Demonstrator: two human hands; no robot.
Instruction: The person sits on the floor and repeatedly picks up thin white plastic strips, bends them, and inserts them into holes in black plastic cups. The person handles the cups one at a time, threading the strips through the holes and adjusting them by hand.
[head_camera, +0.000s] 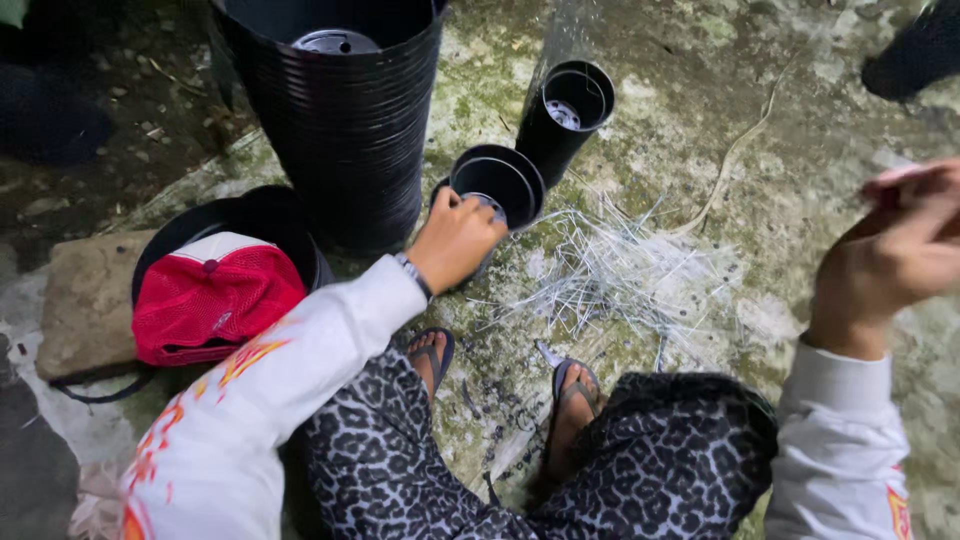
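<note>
Pots first: left hand (455, 240) grips rim of a short stack of small black pots (497, 185) at frame centre, fingers curled over its near edge, stack standing on the ground. Just behind it, upper centre, a second slim pot stack (565, 120) leans, apart from the first. Upper left: one tall, fat stack of bigger black pots (340, 120). So 3 stacks in view. Right hand (900, 250), far right, raised and blurred, fingers half closed; can't tell if it holds anything. Pile of thin silvery wire bits (620, 270) lies centre-right on mossy concrete floor (800, 130). As to progress: no wire seems fitted to any pot, so most seems left. Lower left: 1 red cap (215, 295) in a black basin (270, 215), beside 1 stone (85, 300). 2 sandalled feet at bottom.
</note>
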